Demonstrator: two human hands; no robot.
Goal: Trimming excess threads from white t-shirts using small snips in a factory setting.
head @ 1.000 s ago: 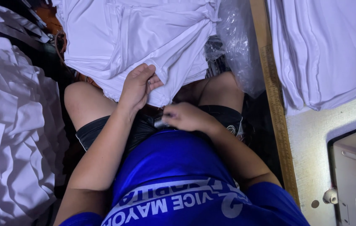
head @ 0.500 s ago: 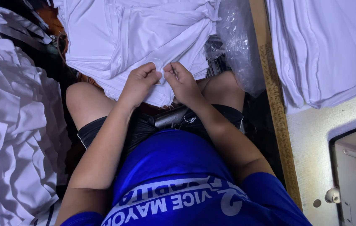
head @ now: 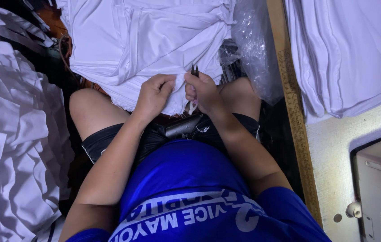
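Over the lap, left hand (head: 154, 92) pinches the white fabric (head: 145, 40) edge; right hand (head: 204, 89) grips thread snips (head: 194, 71), tips pointing away, upward in view.

A garment sewing workshop: stacks of white cloth pieces (head: 2, 148), a sewing machine (head: 380, 188) on the bench (head: 329, 148), a wooden ruler (head: 291, 98).

White garment (head: 154, 40): plain, unpatterned. Snips (head: 194, 70): dark tips. Shirt (head: 190, 179): bright blue with white lettering. Shorts (head: 110, 141): black. Ruler (head: 293, 112): tan wood. Bench (head: 333, 170): cream, finely speckled. Plastic wrap (head: 253, 45): clear.
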